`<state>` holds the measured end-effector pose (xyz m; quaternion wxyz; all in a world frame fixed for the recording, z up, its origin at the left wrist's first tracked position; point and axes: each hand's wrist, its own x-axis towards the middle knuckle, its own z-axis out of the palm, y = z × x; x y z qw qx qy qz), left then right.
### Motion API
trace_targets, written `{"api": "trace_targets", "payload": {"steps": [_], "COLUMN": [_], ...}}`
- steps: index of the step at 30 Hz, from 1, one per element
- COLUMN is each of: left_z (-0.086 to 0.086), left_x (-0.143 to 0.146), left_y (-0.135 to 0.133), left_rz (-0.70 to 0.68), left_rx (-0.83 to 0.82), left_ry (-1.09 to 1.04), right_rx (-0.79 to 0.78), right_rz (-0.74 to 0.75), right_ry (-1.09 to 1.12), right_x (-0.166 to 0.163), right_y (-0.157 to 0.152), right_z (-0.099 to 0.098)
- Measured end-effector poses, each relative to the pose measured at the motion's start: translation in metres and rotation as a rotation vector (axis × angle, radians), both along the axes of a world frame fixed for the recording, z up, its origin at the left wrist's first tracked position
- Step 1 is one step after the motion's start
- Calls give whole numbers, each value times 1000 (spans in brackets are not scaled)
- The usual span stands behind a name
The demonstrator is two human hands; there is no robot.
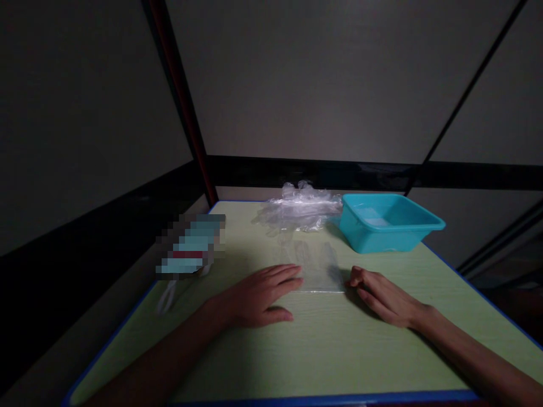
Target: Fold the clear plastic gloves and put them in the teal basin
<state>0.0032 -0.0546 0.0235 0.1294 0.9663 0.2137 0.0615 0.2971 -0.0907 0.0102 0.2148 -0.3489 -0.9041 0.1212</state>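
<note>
A clear, thin plastic disposable glove (320, 274) lies flat on the table, its fingers pointing away from me and its straight cuff edge nearest me. My left hand (265, 294) rests palm down with fingers stretched out, the fingertips over the glove's left side. At the glove's right edge is my right hand (379, 297), with its fingers curled in. Whether those fingers pinch the plastic is hidden. Behind the flat glove sits a crumpled heap of clear plastic gloves (303, 209).
A turquoise plastic basin (390, 240) stands at the back right, with something pale inside it. On the left lies a pixelated object (189, 246) with a white loop (167, 297). The pale green table (305, 356) has a blue rim; panelled walls (305, 85) rise behind it.
</note>
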Motion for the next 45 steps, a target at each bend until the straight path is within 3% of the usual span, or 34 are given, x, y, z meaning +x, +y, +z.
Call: {"api": "trace_targets", "payload": {"steps": [6, 11, 15, 19, 25, 31, 37, 45], "left_z": [1, -1, -2, -1, 0, -1, 1, -1], "left_x": [1, 1, 0, 0, 0, 0, 0, 1], "left_y": [1, 2, 2, 2, 2, 2, 2, 2], "left_rz": [-1, -8, -10, -8, -11, -16, -16, -16], "left_rx": [23, 35, 37, 30, 24, 37, 36, 37], "left_ry": [43, 49, 40, 31, 56, 51, 61, 52], "right_rx": [-30, 69, 51, -28, -209, -439, -502, -432], "right_rz": [-28, 30, 46, 6, -73, -39, -58, -93], "right_ry": [21, -162, -225, -124, 242, 555, 607, 521], "right_x": [2, 0, -2, 0, 2, -9, -17, -19], "right_y": [1, 2, 3, 2, 6, 8, 5, 7], "right_z": [-1, -1, 0, -1, -8, -10, -10, -11]}}
